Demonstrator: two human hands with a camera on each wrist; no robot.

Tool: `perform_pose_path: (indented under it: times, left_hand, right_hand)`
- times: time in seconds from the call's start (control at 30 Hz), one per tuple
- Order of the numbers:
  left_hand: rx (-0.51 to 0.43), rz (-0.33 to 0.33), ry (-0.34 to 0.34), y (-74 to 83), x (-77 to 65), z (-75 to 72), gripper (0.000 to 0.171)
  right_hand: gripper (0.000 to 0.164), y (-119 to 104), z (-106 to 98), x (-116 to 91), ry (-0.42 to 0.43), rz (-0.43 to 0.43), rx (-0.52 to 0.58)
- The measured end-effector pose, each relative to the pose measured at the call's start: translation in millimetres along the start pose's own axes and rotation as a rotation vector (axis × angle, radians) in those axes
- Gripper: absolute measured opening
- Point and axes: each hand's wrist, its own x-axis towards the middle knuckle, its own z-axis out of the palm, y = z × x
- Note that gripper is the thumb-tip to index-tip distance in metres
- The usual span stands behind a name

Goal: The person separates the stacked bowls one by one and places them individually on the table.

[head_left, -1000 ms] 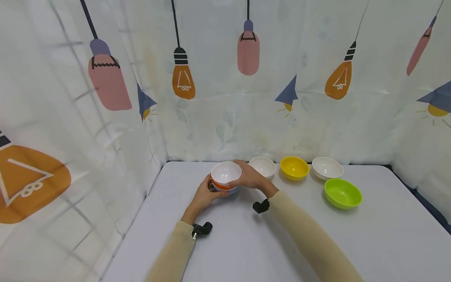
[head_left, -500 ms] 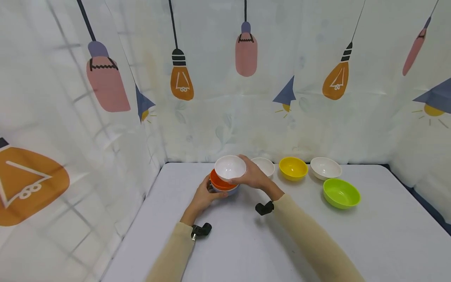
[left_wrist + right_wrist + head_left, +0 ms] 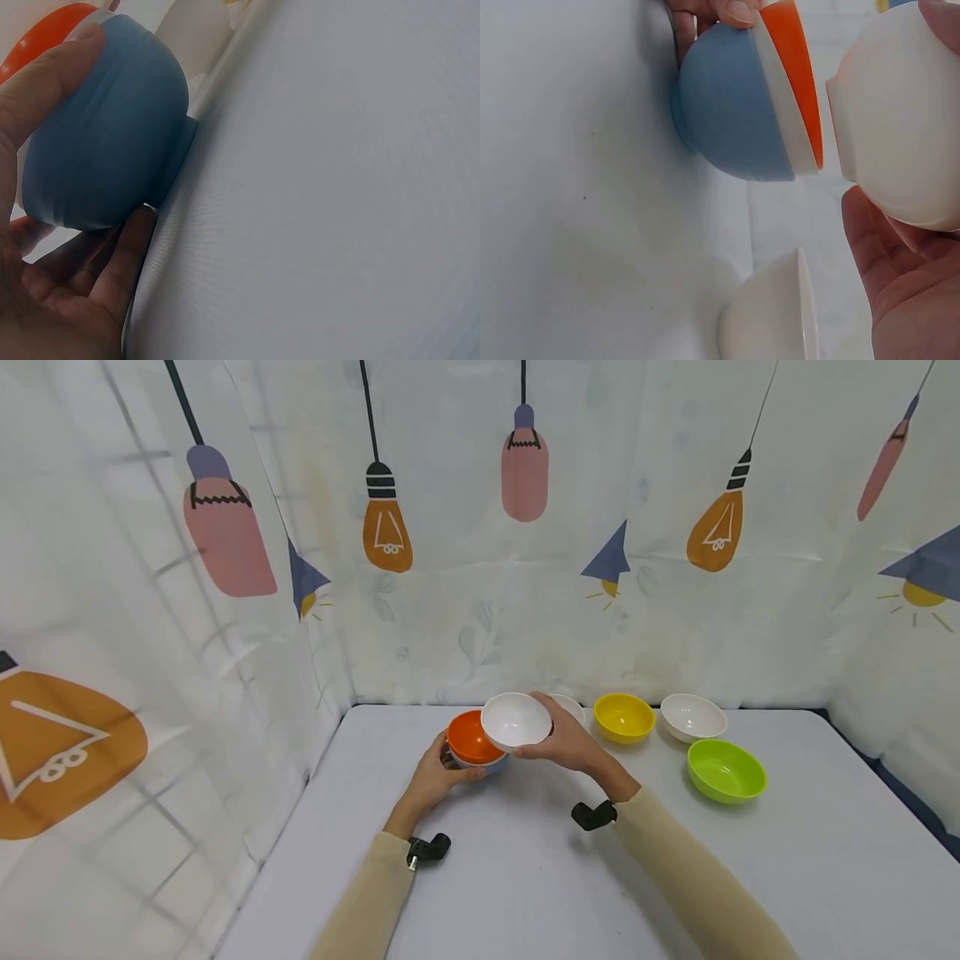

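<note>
A white bowl (image 3: 516, 723) is gripped by my right hand (image 3: 564, 738), thumb at its near side and fingers behind. It is raised to the right of an orange bowl (image 3: 472, 737), which sits nested in a blue bowl with a white rim (image 3: 112, 127). My left hand (image 3: 435, 781) holds the blue bowl at its side, thumb near the rim, fingers around the far side. The right wrist view shows the blue bowl's foot on the table and a gap between the orange rim and the lifted white bowl (image 3: 907, 112).
Along the table's back edge stand another white bowl (image 3: 572, 707), partly hidden by my right hand, a yellow bowl (image 3: 624, 718) and a further white bowl (image 3: 693, 718). A green bowl (image 3: 726, 772) stands in front of these. A patterned curtain (image 3: 465, 610) hangs behind the white table (image 3: 525, 877).
The white bowl has come up out of the orange bowl and moved right with my right hand, exposing the orange inside. My left hand has stayed on the blue bowl.
</note>
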Motion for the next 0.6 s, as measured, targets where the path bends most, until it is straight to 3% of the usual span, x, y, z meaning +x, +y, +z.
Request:
perform_pose_path:
  times: [0.2, 0.43, 0.6]
  left_hand:
    - [0.0, 0.011, 0.003, 0.3, 2.2, -0.8, 0.099]
    - [0.01, -0.003, -0.001, -2.5, 0.9, -0.2, 0.105]
    - [0.003, -0.001, 0.01, -2.4, 0.8, 0.2, 0.106]
  right_hand:
    - [0.106, 1, -10, -16, 0.015, 0.034, -0.004]
    - [0.102, 10, -21, -37, -0.011, 0.009, 0.026]
    - [0.108, 16, -30, -52, -0.01, 0.034, 0.019]
